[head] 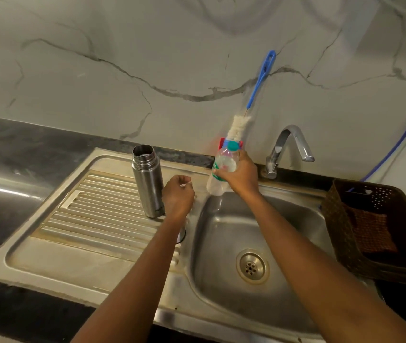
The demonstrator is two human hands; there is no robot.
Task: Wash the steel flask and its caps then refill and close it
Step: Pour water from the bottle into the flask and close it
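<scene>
- Steel flask (147, 184): stands upright on the ribbed drainboard (93, 206), long axis vertical, mouth open and facing 12 o'clock. No cap is on it.
- Left hand (178, 196): just beside the flask's lower body, at its 3 o'clock. The fingers are curled inward. Cannot tell whether they pinch something small or hold nothing, or whether the hand touches the flask wall.
- Right hand (240, 173): wrapped around the middle of a clear plastic bottle (221, 169). The bottle's teal cap (232, 145) is on. It is tilted, with the cap toward 1 o'clock and the base toward 7 o'clock, above the edge where the drainboard meets the sink basin (296, 219).
- Governing relation: the flask mouth lies at about 9 o'clock from the held bottle, near it but apart. The left hand sits between the two and is the nearer hand to the flask.
- Judgement: if the bottle supplies water, it must first be uncapped, then carried toward 9 o'clock and tipped over the narrow mouth. The left hand is placed to steady the flask.
- Round metal piece (181, 237): partly hidden under the left forearm at the basin rim. Possibly a cap, but this is not confirmed.
- Risk: a tall, narrow flask on ribs may tip if knocked.
</scene>
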